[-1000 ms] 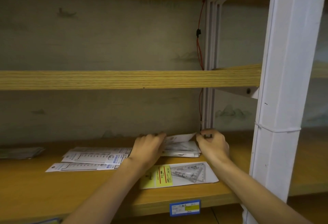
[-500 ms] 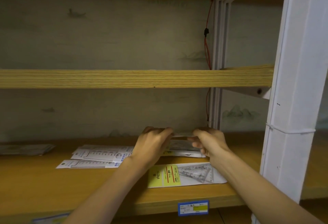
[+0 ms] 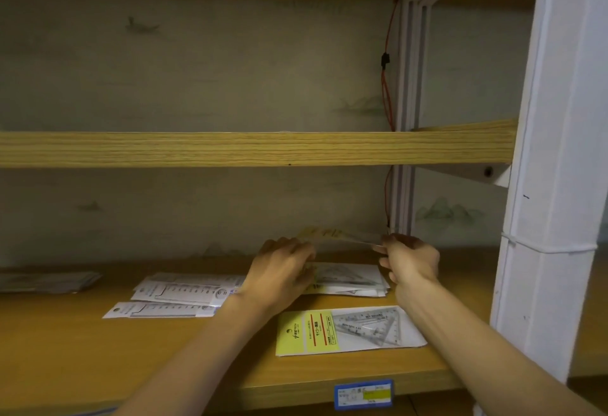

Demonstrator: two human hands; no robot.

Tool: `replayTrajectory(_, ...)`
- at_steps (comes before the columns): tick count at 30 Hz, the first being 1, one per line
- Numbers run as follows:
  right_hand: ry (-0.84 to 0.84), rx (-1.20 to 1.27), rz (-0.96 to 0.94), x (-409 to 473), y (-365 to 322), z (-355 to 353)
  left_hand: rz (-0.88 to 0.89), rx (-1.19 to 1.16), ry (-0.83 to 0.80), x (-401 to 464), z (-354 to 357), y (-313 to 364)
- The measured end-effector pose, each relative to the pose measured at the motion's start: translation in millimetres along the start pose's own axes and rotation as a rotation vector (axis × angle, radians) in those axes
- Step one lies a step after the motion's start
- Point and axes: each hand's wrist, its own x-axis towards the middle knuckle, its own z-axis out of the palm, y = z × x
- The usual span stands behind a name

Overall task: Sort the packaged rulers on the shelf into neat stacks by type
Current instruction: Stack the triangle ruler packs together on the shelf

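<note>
On the wooden shelf (image 3: pixel 82 359) my left hand (image 3: pixel 283 270) and my right hand (image 3: pixel 409 261) hold one packaged set square (image 3: pixel 339 236) by its two ends, lifted and tilted above a stack of set-square packs (image 3: pixel 355 280) at the back. Another set-square pack (image 3: pixel 348 330) with a yellow card lies alone near the front edge. Left of my hands lie overlapping packs of straight rulers (image 3: pixel 184 290), with one more straight ruler pack (image 3: pixel 158 310) in front of them.
A white upright post (image 3: pixel 556 185) stands close on the right. The shelf board above (image 3: pixel 230 149) limits headroom. A dark flat stack (image 3: pixel 46 280) lies at far left. A blue price label (image 3: pixel 363 394) sits on the shelf's front edge. A red cable (image 3: pixel 385 86) runs down the back corner.
Both hands have lifted one set-square pack off the rear stack; it now hangs tilted above the stack instead of lying on it.
</note>
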Motion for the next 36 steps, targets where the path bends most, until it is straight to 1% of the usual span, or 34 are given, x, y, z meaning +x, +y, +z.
replayTrajectory(4,-0.009,0.004,-0.007,-1,-2,-1,-0.115,-0.121,-0.333,10,9,5)
replayTrajectory(7,-0.014,-0.005,-0.013,-2,-3,-5,-0.152,-0.195,-0.504,14,17,8)
replayTrajectory(9,-0.017,-0.019,-0.023,-2,-2,-8,-0.167,-0.216,-0.559,13,21,9)
replayTrajectory(18,-0.020,-0.021,-0.031,-1,2,-12,-0.077,-0.160,-0.462,14,19,10)
replayTrajectory(22,-0.017,-0.021,-0.032,-1,3,-12,0.000,-0.068,-0.391,8,17,11)
replayTrajectory(27,-0.005,-0.018,-0.032,-3,1,-13,0.035,0.024,-0.200,4,11,15)
replayTrajectory(30,0.009,-0.017,-0.039,-3,1,-16,0.015,0.028,-0.095,1,5,16)
replayTrajectory(36,0.042,-0.011,-0.041,-5,3,-18,-0.048,0.078,0.048,-6,-8,7)
